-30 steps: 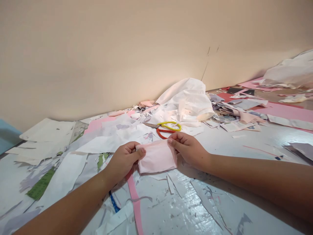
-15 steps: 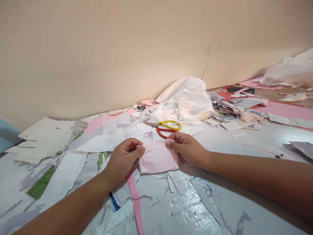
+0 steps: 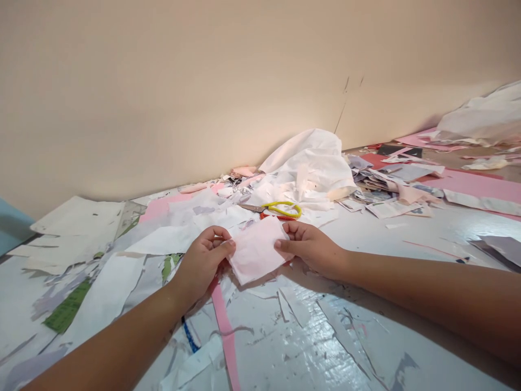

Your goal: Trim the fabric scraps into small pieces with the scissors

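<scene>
A pale pink square of folded paper point(image 3: 258, 252) is held up between my two hands, tilted with its right side higher. My left hand point(image 3: 207, 255) pinches its left edge between thumb and fingers. On the opposite side, my right hand point(image 3: 311, 244) grips the right edge, its thumb lying on the front face. Just behind the paper lie scissors point(image 3: 280, 207) with yellow and red handles, their blades pointing left. The paper covers part of the red handle. A pink paper strip point(image 3: 226, 336) runs toward me below my left hand.
Crumpled white sheets point(image 3: 313, 163) are heaped against the beige wall point(image 3: 183, 81). Cut white sheets point(image 3: 77, 228) and green scraps point(image 3: 67, 307) lie on the left. A pile of paper pieces point(image 3: 386, 187) and pink sheets point(image 3: 476, 190) spread to the right. Small slivers litter the white surface point(image 3: 293, 347).
The pink folded paper has been raised and turned, its right side going up. It hides more of the red scissor handle. Both hands keep their hold.
</scene>
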`<state>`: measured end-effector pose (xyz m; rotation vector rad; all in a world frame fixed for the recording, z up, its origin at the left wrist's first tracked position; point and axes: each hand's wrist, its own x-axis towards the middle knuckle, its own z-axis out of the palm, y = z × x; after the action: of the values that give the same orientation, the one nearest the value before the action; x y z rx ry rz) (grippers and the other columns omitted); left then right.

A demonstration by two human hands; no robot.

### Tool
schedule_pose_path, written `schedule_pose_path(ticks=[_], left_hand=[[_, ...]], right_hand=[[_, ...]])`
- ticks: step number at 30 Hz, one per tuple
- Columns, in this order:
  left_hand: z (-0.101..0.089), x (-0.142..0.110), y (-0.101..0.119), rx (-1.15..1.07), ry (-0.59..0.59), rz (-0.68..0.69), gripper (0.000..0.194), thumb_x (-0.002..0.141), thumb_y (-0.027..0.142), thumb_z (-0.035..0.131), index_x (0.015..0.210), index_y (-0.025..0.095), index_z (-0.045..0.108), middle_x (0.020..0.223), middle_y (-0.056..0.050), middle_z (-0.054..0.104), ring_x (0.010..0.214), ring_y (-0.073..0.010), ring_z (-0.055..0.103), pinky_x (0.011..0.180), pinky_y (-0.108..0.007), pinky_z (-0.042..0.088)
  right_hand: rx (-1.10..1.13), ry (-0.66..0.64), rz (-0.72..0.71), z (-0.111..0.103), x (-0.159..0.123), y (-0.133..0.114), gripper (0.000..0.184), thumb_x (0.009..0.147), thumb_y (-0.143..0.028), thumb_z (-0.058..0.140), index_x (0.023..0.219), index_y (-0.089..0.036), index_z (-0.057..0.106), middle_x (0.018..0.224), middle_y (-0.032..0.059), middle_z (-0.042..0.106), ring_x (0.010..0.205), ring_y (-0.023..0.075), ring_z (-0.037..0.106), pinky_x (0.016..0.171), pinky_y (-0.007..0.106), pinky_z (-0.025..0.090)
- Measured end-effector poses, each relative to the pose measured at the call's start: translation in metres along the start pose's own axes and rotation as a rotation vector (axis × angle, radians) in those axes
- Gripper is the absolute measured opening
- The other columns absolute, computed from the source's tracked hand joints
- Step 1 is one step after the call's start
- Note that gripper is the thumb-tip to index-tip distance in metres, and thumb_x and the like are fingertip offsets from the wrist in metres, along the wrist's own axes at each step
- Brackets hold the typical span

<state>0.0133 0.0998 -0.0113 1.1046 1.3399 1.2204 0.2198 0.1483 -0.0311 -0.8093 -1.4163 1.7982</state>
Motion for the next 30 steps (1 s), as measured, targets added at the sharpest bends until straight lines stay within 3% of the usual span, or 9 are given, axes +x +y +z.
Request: schedule_pose_path(ticks=[4,11,14,17,20,26,30], left_hand=[[0.002,0.0,0.002,0.034,-0.077,-0.076,0.019,0.067,0.025,0.066,0.08,0.02,0.053,0.05,0.008,0.05,0.043,-0.0066,0.043,0.042,-0.018,0.036],[0.003,-0.001,0.007,0.314,0.081,0.023,0.02,0.068,0.035,0.065,0.074,0.017,0.059,0.054,0.004,0.05,0.046,-0.0058,0.043,0.042,-0.017,0.033],[0.0,0.0,0.008,0.165,0.06,0.06,0.02,0.069,0.035,0.065,0.076,0.018,0.058,0.059,0.004,0.053,0.051,-0.0073,0.048,0.048,-0.018,0.04],[-0.002,0.001,0.006,-0.069,-0.138,0.004,0.025,0.071,0.035,0.063,0.09,0.021,0.056,0.071,0.001,0.059,0.06,-0.0116,0.055,0.055,-0.024,0.046],[-0.001,-0.001,0.004,-0.102,-0.244,-0.103,0.03,0.069,0.03,0.067,0.094,0.019,0.055,0.072,-0.001,0.059,0.059,-0.0126,0.057,0.056,-0.027,0.048],[0.003,-0.003,0.003,-0.126,-0.184,-0.119,0.028,0.069,0.026,0.068,0.095,0.019,0.058,0.073,0.0,0.058,0.059,-0.0108,0.055,0.062,-0.03,0.05],[0.0,-0.005,0.004,-0.033,-0.171,-0.119,0.018,0.067,0.03,0.068,0.075,0.015,0.061,0.057,0.003,0.052,0.052,-0.0086,0.049,0.055,-0.025,0.048]], right_hand=[[-0.019,0.064,-0.024,0.0,0.001,0.001,0.02,0.068,-0.029,0.065,0.083,-0.019,0.055,0.065,-0.0009,0.059,0.054,0.0117,0.056,0.048,0.022,0.045],[-0.095,0.242,-0.038,0.006,-0.002,-0.01,0.019,0.068,-0.028,0.066,0.067,-0.018,0.05,0.056,-0.0053,0.053,0.043,0.0062,0.05,0.044,0.019,0.044],[-0.099,0.208,-0.074,0.005,-0.002,-0.011,0.02,0.07,-0.032,0.065,0.07,-0.018,0.05,0.059,-0.005,0.054,0.046,0.007,0.053,0.047,0.02,0.046],[-0.055,0.185,-0.129,0.006,-0.002,-0.011,0.024,0.07,-0.036,0.065,0.07,-0.018,0.049,0.062,-0.0058,0.053,0.053,0.0073,0.054,0.053,0.021,0.048],[0.011,0.153,-0.161,0.007,-0.002,-0.012,0.028,0.069,-0.037,0.067,0.067,-0.018,0.046,0.06,-0.0067,0.051,0.055,0.0065,0.053,0.055,0.02,0.048],[0.012,0.11,-0.129,0.007,-0.002,-0.012,0.034,0.066,-0.041,0.069,0.07,-0.018,0.044,0.063,-0.0078,0.05,0.054,0.0076,0.057,0.054,0.022,0.051],[-0.043,0.034,-0.085,0.008,-0.003,-0.013,0.037,0.065,-0.044,0.067,0.07,-0.019,0.041,0.063,-0.0075,0.05,0.053,0.0106,0.061,0.052,0.024,0.051]])
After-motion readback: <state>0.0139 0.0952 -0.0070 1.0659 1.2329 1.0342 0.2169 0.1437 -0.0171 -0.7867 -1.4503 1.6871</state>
